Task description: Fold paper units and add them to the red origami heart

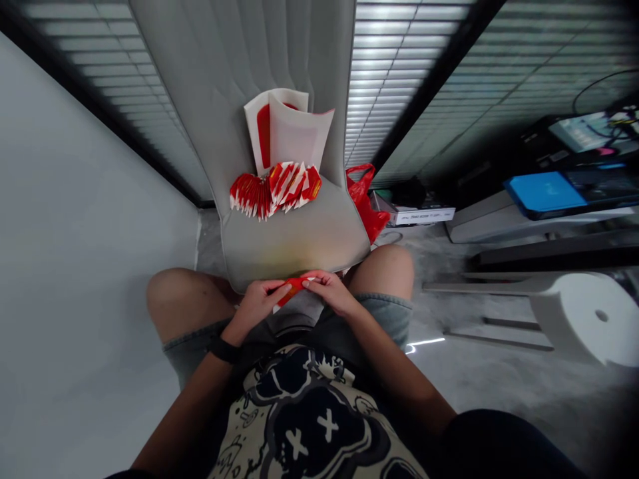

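Just off the front edge of the grey chair (294, 243), both of my hands hold a small red paper piece (291, 290) with white edges and some gold print. My left hand (259, 303) pinches its left end between thumb and fingers. At the other end, the thumb and fingers of my right hand (330, 291) close on it. A row of folded red-and-white paper pieces (274, 189) stands packed together on the seat. Behind them, curved white sheets with red areas (299, 136) lean against the backrest.
Right of the chair, a red plastic bag (363, 199) rests by a white-sided box (424, 215). A white stool (594, 316) lies tipped on its side. Farther right, a blue flat item (549, 191) sits on a grey surface. A pale wall or board (90, 233) borders the left.
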The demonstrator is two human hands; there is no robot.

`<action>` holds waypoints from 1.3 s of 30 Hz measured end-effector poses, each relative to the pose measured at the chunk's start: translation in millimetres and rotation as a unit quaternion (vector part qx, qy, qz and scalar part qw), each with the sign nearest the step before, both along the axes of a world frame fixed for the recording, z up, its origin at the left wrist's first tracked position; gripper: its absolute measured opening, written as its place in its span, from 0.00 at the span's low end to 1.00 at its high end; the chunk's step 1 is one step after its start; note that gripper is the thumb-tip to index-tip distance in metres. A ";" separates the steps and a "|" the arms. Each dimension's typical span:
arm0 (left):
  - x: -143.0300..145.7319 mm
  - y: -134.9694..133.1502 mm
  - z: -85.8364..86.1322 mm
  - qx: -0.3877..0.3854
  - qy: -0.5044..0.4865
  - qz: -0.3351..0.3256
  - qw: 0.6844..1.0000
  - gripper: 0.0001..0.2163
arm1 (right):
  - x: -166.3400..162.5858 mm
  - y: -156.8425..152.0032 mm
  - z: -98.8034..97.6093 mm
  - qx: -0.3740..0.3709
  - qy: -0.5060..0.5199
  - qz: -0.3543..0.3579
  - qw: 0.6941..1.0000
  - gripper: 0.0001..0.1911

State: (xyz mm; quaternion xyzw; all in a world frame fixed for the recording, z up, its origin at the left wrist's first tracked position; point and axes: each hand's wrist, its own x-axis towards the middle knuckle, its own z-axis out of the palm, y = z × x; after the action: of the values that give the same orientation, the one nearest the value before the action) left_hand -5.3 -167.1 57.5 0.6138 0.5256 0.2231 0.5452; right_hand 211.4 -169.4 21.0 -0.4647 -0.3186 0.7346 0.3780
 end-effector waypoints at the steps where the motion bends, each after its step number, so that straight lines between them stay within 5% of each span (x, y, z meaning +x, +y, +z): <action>1: -0.4 -0.1 0.1 -0.002 0.004 -0.005 1.000 0.16 | 2.1 0.8 -0.2 0.000 -0.001 0.012 1.000 0.17; 7: 1.2 -1.5 -6.8 -0.009 -0.005 0.037 0.999 0.16 | 9.7 2.2 -7.5 -0.001 0.024 0.075 0.997 0.19; 16: 11.4 2.5 -0.2 -0.025 0.017 0.052 0.998 0.12 | 11.4 5.1 -29.0 -0.038 0.063 0.074 0.995 0.21; 21: 17.2 10.6 -1.4 -0.025 0.017 0.010 0.999 0.12 | 9.7 7.6 -29.4 -0.007 0.048 0.088 0.995 0.19; 30: -3.4 -3.7 -10.3 -0.112 -0.045 0.092 0.988 0.20 | 10.3 5.5 -30.4 0.017 -0.020 0.036 0.999 0.21; 39: -2.2 -16.1 -27.6 -0.048 0.002 0.158 0.986 0.20 | 6.5 0.8 -30.8 -0.003 -0.016 0.022 1.000 0.20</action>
State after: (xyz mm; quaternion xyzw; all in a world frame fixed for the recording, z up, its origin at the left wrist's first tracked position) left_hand -7.5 -183.2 29.9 0.4966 0.6271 0.2793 0.5312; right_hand 218.0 -168.6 -9.9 -0.4702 -0.3321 0.7366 0.3549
